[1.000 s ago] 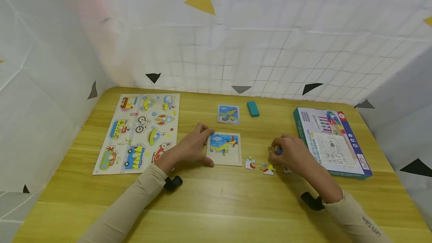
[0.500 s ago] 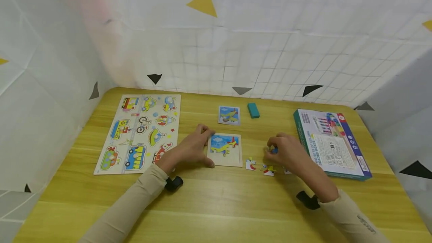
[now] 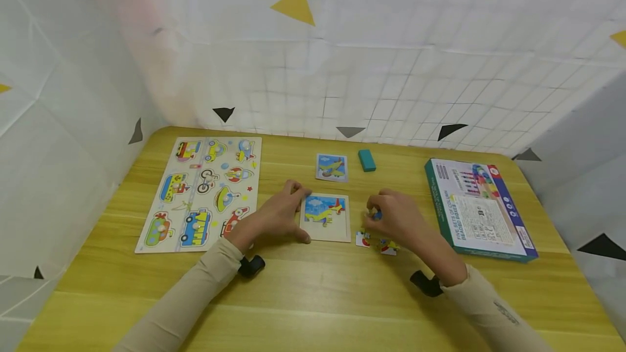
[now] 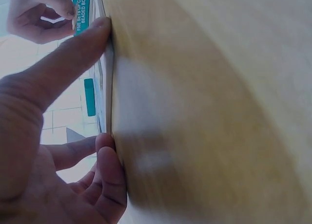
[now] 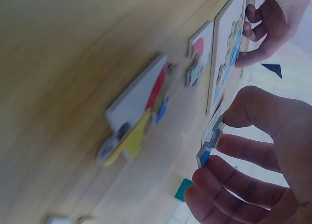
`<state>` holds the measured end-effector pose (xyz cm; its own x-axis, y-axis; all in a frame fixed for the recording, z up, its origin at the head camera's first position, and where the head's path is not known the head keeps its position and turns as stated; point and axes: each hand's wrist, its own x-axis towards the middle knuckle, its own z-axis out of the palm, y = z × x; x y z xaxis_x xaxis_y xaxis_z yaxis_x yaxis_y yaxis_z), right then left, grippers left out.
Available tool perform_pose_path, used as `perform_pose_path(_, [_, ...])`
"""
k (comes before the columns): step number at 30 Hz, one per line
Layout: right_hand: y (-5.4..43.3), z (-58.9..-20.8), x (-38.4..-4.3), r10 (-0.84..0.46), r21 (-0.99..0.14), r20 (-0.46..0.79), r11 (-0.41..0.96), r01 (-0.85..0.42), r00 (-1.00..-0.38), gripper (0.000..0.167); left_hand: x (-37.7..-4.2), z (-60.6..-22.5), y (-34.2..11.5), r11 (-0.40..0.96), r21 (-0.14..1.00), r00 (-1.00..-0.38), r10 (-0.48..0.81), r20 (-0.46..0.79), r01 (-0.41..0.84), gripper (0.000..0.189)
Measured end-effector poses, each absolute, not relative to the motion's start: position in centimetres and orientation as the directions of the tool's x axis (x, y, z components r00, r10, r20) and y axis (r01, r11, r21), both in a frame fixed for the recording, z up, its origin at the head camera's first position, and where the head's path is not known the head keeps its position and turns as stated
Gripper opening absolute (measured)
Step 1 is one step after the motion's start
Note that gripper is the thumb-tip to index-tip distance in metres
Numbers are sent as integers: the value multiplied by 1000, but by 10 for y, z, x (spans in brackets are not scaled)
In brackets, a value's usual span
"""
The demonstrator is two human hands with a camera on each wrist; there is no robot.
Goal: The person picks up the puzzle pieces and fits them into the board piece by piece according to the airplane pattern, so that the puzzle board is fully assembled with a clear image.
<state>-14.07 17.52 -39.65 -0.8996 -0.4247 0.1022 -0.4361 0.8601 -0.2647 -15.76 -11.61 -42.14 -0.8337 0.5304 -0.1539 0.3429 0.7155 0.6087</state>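
My left hand (image 3: 276,213) holds the left side of a square wooden jigsaw tray (image 3: 339,233), thumb at the near corner and fingers at the far one. Part of an airplane picture fills the tray's upper area; its lower area is bare. In the right wrist view, my right hand (image 5: 263,160) pinches a blue jigsaw piece (image 5: 209,145) between thumb and fingers, above the table and apart from the tray. Below that hand in the head view lie a red-and-white piece (image 3: 362,239) and a yellow-and-red piece (image 3: 388,247).
Behind the tray lie an airplane picture card (image 3: 331,167) and a teal block (image 3: 367,160). A large vehicle puzzle board (image 3: 222,178) lies at the left. A teal-sided box (image 3: 481,211) stands at the right. White sheeting (image 3: 313,69) borders the table's back.
My right hand has moved left toward the tray, carrying the blue jigsaw piece. The left hand and the tray have stayed in place.
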Motion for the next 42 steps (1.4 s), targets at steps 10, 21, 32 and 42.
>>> perform_pose_path(10, [156, -396, -143, -502, -210, 124, 830, -517, -856, 17, -157, -423, -116, 718, 609, -834, 528, -162, 337, 108])
perform_pose_path(21, [137, -396, -147, -537, -209, 112, 810, -548, -836, 12, -157, -423, -116, 728, 600, -840, 517, -163, 332, 108])
perform_pose_path(32, [122, -398, -152, -556, -199, 99, 801, -564, -825, 14, -156, -420, -117, 730, 607, -842, 509, -177, 314, 108])
perform_pose_path(42, [113, -406, -153, -572, -193, 130, 787, -586, -810, 14, -156, -421, -115, 732, 600, -841, 513, -175, 322, 107])
